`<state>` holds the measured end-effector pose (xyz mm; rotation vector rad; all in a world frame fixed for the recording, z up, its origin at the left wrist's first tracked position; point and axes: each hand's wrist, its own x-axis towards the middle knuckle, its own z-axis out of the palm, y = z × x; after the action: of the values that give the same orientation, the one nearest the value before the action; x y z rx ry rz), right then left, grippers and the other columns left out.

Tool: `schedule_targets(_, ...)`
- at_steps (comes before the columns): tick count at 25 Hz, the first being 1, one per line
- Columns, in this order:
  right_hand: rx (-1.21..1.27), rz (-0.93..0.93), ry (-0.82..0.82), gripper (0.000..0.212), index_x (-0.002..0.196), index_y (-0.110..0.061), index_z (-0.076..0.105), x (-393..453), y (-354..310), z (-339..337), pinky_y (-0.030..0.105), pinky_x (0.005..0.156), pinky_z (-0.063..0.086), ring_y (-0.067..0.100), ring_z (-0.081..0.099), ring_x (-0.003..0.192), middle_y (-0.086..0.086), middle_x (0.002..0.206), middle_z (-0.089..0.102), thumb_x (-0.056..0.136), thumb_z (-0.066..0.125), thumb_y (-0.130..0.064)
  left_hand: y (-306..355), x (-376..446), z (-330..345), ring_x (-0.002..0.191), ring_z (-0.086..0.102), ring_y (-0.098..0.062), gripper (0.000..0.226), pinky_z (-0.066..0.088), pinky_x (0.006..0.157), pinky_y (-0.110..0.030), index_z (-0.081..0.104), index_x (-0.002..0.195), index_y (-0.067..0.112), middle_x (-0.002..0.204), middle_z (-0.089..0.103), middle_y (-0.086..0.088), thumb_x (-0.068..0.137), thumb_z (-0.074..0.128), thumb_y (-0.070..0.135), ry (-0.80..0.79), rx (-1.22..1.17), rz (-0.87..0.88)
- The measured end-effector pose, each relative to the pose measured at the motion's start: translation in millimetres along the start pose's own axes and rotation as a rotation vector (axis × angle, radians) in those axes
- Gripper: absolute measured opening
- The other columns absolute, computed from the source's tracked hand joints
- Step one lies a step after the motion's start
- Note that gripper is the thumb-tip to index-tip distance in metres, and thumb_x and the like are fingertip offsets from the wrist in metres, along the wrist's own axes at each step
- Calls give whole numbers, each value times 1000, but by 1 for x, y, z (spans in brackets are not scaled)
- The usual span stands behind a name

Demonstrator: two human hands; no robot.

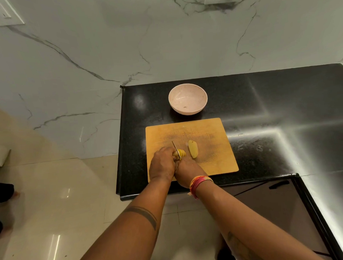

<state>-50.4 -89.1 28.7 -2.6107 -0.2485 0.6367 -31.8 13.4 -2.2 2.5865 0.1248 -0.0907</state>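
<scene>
A wooden cutting board point(204, 132) lies on the black counter. On it, my left hand point(162, 164) holds down a yellow potato piece point(182, 153) that shows several cut slices. My right hand point(186, 169), with a pink and orange wristband, grips a knife whose blade point(176, 149) stands in the potato piece; the handle is hidden in my fist. A second potato half point(193, 149) lies flat side down just right of the blade, untouched.
An empty pale pink bowl point(187, 99) stands on the black counter point(264, 106) behind the board. The counter's left edge point(120, 144) drops to a beige tiled floor. A marble wall with sockets rises behind. A dark cabinet front point(272, 200) is lower right.
</scene>
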Motion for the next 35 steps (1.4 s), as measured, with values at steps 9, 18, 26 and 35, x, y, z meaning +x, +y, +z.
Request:
schedule_targets(9,144,298,-48,13,107,-14,47,-49,30,47,40,75,56,26,67,86,11,98,66,105,39,-23,2,0,1,104,60,-16,22,50,86,-29,68,119,23,114,66,2,98,61,18,9,16,-38)
schedule_targets(18,213,226,84,18,106,-10,52,-38,12,25,37,63,49,28,64,78,14,93,66,105,37,-20,-4,-3,5,93,56,-10,17,45,77,-27,67,109,29,106,64,9,102,55,22,17,-45,-86)
schedule_targets(26,56,56,3,12,92,-8,59,-15,0,8,43,79,54,34,61,86,18,91,63,96,48,-4,-8,2,6,75,51,4,22,32,63,-14,63,92,42,91,56,21,104,52,26,-13,-151,-137)
schedule_targets(35,-94,-25,-49,26,107,-6,63,13,6,22,43,92,46,34,63,98,14,102,67,89,47,2,-8,4,6,80,54,-4,18,39,65,-20,67,95,30,91,60,14,102,52,23,-3,-101,-105)
